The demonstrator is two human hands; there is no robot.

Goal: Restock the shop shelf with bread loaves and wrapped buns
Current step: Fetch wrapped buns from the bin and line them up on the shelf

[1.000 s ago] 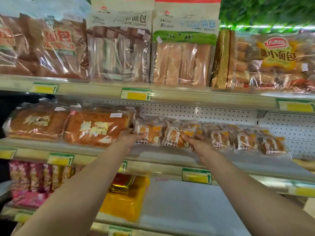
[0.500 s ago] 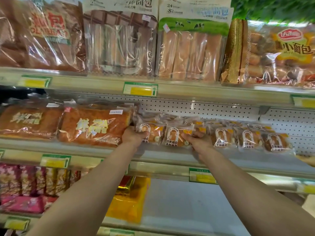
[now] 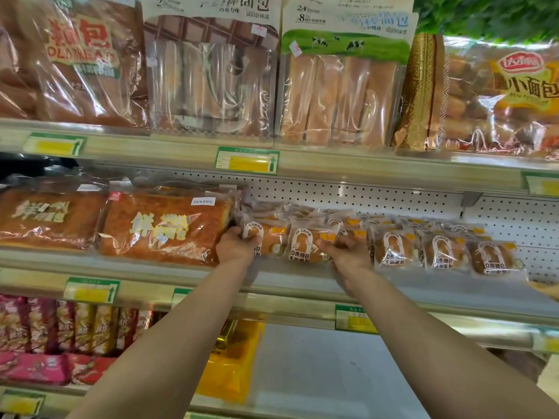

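Up on the pale metal mid shelf [image 3: 302, 278], w/ pegboard back, a row of small clear-plastic wrapped buns [image 3: 393, 246] runs toward 3 o'clock. Left hand [image 3: 237, 247] grips the leftmost bun pack [image 3: 269, 237], fingers curled on its edge; right hand [image 3: 348, 252] pinches the next pack [image 3: 308, 244]. At 9 o'clock, glossy-bagged rectangular brown bread loaves [image 3: 163, 228] lie flat.
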